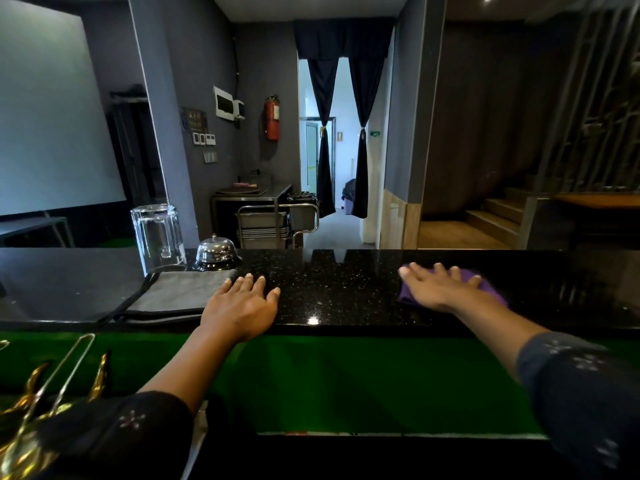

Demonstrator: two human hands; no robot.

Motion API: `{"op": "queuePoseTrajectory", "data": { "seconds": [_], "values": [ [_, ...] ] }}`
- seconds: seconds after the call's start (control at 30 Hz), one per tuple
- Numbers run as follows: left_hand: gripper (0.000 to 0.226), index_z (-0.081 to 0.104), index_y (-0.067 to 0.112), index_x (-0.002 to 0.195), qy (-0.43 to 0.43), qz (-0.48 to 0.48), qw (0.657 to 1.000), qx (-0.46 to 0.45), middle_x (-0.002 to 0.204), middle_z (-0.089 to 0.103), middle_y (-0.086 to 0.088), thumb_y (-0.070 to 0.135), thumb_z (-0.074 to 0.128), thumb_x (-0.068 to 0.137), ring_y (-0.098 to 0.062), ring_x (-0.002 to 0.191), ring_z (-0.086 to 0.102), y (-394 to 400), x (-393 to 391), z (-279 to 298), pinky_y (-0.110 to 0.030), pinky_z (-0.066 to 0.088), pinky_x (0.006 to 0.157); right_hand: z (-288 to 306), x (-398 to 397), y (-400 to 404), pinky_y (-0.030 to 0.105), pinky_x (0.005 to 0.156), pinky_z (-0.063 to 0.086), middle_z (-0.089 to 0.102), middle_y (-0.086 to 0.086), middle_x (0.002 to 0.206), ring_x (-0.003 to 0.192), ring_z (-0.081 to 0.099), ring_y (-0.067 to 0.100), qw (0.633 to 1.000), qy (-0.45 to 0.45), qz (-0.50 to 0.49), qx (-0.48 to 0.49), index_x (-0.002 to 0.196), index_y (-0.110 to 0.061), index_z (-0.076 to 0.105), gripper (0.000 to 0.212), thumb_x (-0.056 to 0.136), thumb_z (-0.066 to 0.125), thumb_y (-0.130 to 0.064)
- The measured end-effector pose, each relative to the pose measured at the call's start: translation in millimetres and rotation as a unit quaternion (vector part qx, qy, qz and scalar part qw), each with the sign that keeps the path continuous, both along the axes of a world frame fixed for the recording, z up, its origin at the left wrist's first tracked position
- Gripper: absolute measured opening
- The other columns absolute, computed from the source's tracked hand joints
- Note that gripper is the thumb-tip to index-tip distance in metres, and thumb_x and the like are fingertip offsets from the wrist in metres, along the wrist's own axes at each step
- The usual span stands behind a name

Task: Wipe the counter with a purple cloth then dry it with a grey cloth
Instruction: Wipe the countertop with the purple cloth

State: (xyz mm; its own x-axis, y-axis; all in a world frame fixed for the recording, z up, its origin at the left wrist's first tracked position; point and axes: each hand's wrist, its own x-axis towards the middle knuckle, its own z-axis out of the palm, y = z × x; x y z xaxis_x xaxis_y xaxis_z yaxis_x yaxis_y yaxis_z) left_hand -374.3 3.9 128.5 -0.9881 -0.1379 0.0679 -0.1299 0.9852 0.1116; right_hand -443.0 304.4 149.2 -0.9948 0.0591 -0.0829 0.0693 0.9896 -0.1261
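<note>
Our right hand (437,285) flat with fingers spread on the purple cloth (491,293), our left hand (242,304) relaxed on the black surface (332,289), grey cloth (180,292) just beside its fingertips.

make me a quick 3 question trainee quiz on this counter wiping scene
1. True or false: the right hand presses flat on the purple cloth.
2. Which lies beside the left hand? A) grey cloth B) sponge C) plate
3. Fill in: behind the grey cloth stand a clear glass jar and a metal ____.

Key: 1 true; 2 A; 3 bell
</note>
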Motion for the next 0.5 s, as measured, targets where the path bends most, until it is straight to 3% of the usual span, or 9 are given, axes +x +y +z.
{"op": "queuePoseTrajectory", "data": {
  "seconds": [0.23, 0.3, 0.43, 0.5],
  "values": [
    [0.067, 0.004, 0.013, 0.152, 0.009, -0.018, 0.999, -0.043, 0.16, -0.003, -0.01, 0.052, 0.013, 0.098, -0.02, 0.147, -0.006, 11, 4, 11, -0.039, -0.009, 0.118, -8, 43, -71, 0.061, 0.114, -0.009, -0.007, 0.003, 0.163, 0.148, -0.008, 0.031, 0.984, -0.016, 0.174, -0.022, 0.151, -0.046, 0.0, 0.064, 0.091, 0.002, -0.069],
    [0.07, 0.005, 0.014, 0.152, 0.029, -0.052, 0.998, -0.032, 0.16, -0.002, -0.008, 0.055, 0.019, 0.097, -0.019, 0.147, -0.004, 25, -3, 14, -0.039, -0.006, 0.118, -11, 46, -65, 0.058, 0.115, -0.008, -0.005, -0.001, 0.163, 0.149, -0.007, 0.028, 0.981, -0.014, 0.188, -0.037, 0.15, -0.049, 0.002, 0.062, 0.091, 0.004, -0.07],
    [0.068, 0.01, 0.012, 0.151, 0.002, -0.081, 0.994, 0.074, 0.16, 0.002, -0.009, 0.052, 0.02, 0.098, -0.02, 0.147, 0.0, 63, -27, 10, -0.04, -0.001, 0.119, -12, 32, -62, 0.055, 0.116, -0.007, -0.002, -0.005, 0.163, 0.15, -0.004, 0.024, 0.979, -0.003, 0.197, -0.044, 0.149, -0.051, 0.007, 0.057, 0.094, 0.006, -0.066],
    [0.069, 0.011, 0.013, 0.151, -0.014, -0.072, 0.996, 0.055, 0.16, 0.004, -0.009, 0.055, 0.017, 0.097, -0.02, 0.147, 0.001, 71, -38, 1, -0.04, 0.0, 0.119, -13, 17, -61, 0.055, 0.116, -0.007, -0.001, -0.005, 0.163, 0.15, -0.004, 0.023, 0.979, 0.004, 0.196, -0.047, 0.149, -0.051, 0.008, 0.056, 0.095, 0.005, -0.064]
  ]
}}
